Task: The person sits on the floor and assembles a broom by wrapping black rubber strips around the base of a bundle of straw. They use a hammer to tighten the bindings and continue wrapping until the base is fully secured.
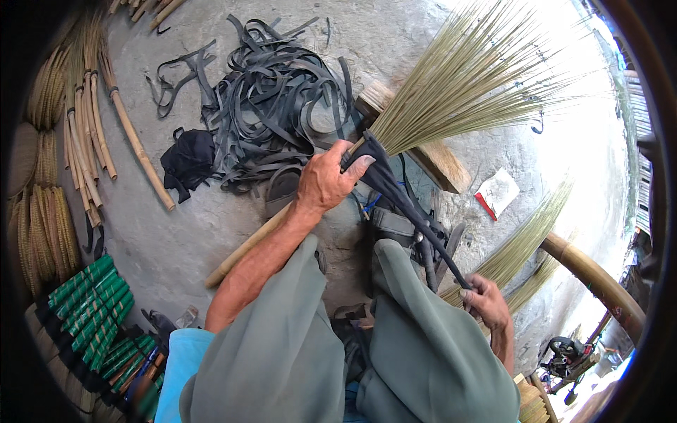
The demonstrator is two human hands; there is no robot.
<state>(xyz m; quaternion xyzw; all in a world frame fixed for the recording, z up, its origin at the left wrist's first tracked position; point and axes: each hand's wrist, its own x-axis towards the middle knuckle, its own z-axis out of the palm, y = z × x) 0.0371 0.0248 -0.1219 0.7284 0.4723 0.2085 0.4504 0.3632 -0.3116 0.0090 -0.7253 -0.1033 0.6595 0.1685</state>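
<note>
A broom of thin yellow-green bristles (pixel 465 84) points up and to the right. My left hand (pixel 329 176) is closed round its neck, where a black rubber strip (pixel 398 194) is wrapped. The strip runs taut down to the right, and my right hand (pixel 485 299) pinches its far end beside my right knee. A bamboo stick (pixel 247 248) shows below my left forearm, in line with the broom; my hand and arm hide where they would meet. Beneath the bristles lies a wooden block (pixel 441 166).
A tangle of black rubber strips (pixel 271 99) lies ahead on the concrete floor, beside a black cloth bundle (pixel 189 158). Bamboo-handled brooms (pixel 88 134) and green-wrapped bundles (pixel 92 303) fill the left side. To the right are loose bristles (pixel 525 236), a bamboo pole (pixel 596 278) and a white-and-red packet (pixel 497 190).
</note>
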